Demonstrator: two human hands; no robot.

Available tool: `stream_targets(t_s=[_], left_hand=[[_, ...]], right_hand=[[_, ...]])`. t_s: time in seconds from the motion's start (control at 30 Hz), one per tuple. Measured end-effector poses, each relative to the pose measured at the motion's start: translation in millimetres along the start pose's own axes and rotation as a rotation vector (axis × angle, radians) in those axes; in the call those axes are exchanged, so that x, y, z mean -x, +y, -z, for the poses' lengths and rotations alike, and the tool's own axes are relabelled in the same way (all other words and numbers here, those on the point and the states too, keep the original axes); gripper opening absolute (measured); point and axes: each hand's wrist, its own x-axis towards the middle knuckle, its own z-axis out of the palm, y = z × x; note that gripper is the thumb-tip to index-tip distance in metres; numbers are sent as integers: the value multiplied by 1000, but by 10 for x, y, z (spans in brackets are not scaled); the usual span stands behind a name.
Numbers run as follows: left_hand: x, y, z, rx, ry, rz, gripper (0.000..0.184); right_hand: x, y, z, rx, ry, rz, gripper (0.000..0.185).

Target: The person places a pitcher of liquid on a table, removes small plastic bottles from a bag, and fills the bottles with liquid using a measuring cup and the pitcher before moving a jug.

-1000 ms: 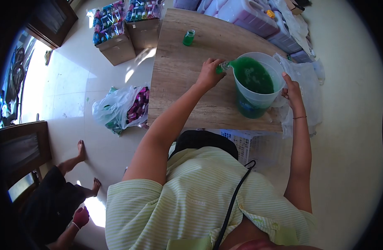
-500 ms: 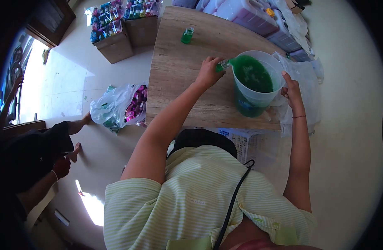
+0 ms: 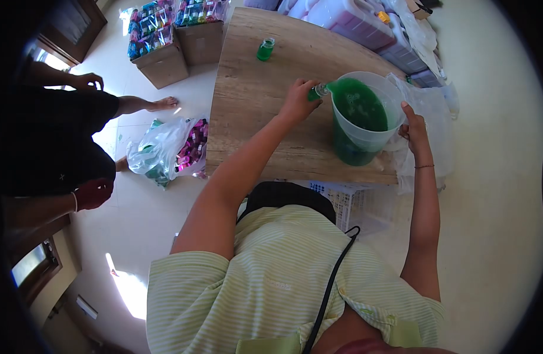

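Note:
My left hand (image 3: 299, 101) is closed around a small glass bottle (image 3: 318, 91) with green liquid in it, its mouth against the spout of a large translucent pitcher (image 3: 357, 144). My right hand (image 3: 415, 131) grips the pitcher's handle at the right side. The pitcher, tilted toward the bottle, holds green liquid with some foam on top. Another small open bottle (image 3: 265, 49) of green liquid stands upright near the back left of the wooden table (image 3: 248, 88).
Large jugs (image 3: 354, 23) line the back edge. A plastic sheet (image 3: 431, 124) lies at the table's right. Left on the floor are cardboard boxes (image 3: 164, 66) topped with packed bottles and a plastic bag (image 3: 162, 144) beside pink bottles. A person in black (image 3: 53, 141) stands at far left.
The other person has moved up along the left side of the view, closer to the boxes. My hands, the bottle and the pitcher have stayed almost in place.

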Motion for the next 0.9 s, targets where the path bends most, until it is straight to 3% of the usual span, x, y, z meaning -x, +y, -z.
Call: stream_targets(t_s=[0.9], left_hand=[[-34, -50, -70, 50, 17, -8, 49]], right_hand=[[-15, -12, -8, -33, -6, -21, 46]])
